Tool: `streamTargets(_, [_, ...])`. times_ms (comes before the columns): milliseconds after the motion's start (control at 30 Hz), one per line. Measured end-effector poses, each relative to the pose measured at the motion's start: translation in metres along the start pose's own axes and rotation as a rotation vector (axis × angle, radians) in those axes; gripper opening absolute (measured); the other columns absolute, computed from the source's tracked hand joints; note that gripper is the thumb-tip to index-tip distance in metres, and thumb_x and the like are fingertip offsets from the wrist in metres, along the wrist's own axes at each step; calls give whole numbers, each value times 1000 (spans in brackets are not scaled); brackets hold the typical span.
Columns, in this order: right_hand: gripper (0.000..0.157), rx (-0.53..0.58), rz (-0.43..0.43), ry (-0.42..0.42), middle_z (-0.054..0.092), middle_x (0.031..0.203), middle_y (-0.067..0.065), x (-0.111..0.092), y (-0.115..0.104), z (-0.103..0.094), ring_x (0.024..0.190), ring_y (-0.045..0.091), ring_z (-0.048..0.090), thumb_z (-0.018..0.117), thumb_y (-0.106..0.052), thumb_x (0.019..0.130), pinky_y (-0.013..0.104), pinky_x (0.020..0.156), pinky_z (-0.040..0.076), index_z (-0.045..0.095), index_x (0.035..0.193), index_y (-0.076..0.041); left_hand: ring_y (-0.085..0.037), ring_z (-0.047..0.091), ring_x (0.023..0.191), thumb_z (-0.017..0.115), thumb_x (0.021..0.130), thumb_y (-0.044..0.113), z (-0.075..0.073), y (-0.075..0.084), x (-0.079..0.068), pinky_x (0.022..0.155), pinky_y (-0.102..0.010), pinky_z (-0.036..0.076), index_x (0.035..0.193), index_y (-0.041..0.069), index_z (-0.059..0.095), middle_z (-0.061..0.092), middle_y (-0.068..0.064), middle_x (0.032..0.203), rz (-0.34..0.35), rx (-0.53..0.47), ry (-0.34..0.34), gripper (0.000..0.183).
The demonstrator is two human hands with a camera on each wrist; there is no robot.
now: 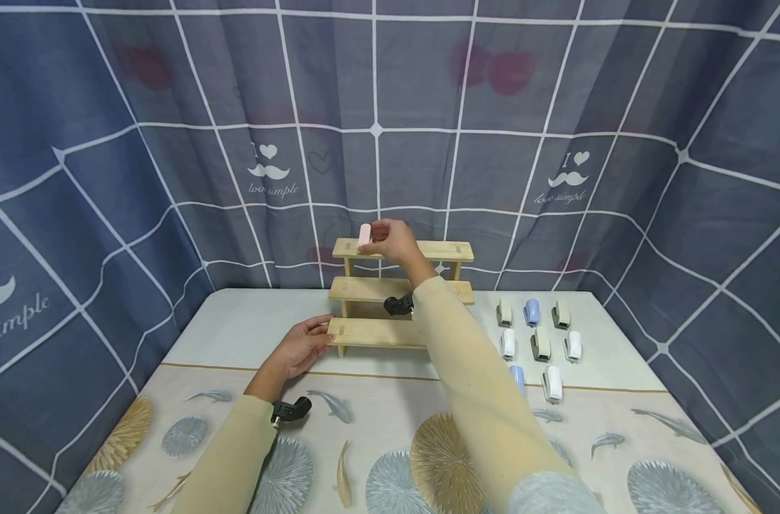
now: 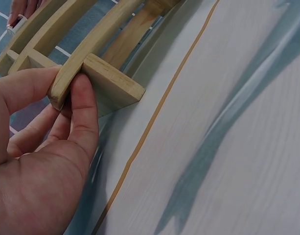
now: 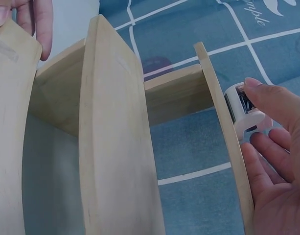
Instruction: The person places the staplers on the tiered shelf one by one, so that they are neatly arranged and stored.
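Observation:
A three-tier wooden shelf stand (image 1: 377, 333) rises in steps against the curtain. At the left end of its top board, my right hand (image 1: 396, 241) pinches a small pale pink stapler (image 1: 365, 236) between thumb and fingers. Seen from the right wrist, the stapler (image 3: 243, 120) is right at the top board's surface, its metal inner part showing. My left hand (image 1: 302, 346) grips the left end of the lowest board. The left wrist view shows its thumb and index finger on either side of that board's end (image 2: 66, 81), beside the support leg.
Several small staplers stand in rows right of the stand, among them a blue one (image 1: 532, 313), a white one (image 1: 553, 384) and a grey-beige one (image 1: 540, 344). A patterned cloth (image 1: 377, 421) covers the table's front. Checked curtains (image 1: 428, 164) enclose the back and sides.

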State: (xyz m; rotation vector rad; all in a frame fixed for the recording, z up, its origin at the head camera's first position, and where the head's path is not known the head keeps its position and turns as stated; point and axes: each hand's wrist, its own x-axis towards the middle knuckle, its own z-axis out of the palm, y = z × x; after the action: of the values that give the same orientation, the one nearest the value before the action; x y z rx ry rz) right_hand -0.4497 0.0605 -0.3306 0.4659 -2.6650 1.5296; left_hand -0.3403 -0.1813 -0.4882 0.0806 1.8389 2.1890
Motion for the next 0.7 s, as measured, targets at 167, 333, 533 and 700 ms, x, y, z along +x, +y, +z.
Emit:
streamTargets(167, [66,26,-24,23,64,138,11,-6,4,-2,126,27,61,87,-25,83,40,104,55,61,140,-8,-8,68,92,58,94,-11,1,1,-1,79,-19,59,156,-6,32,63,2,109,-14,-2,11,67])
streamTargets(333, [62,53,-56,57,65,137,15,-12,9,-7,125,28,63,85,-25,85,40,104,55,61,139,-5,-8,68,92,59,94,-11,1,1,-1,78,-19,59,156,-5,33,64,2,109,-16,-4,13,68])
streamTargets(533, [60,119,-85,114,65,138,17,-25,19,-12,124,28,64,84,-23,86,40,103,56,62,138,-4,-8,67,91,59,94,-11,0,1,-1,78,-18,58,156,-7,31,64,3,109,-4,-7,0,68])
streamTargets(700, [58,218,-113,149,64,137,20,-39,27,-19,122,31,66,85,-17,85,38,103,57,63,136,-2,-8,68,92,59,94,-12,1,1,-1,79,-19,59,156,-6,32,65,2,110,-7,-7,9,68])
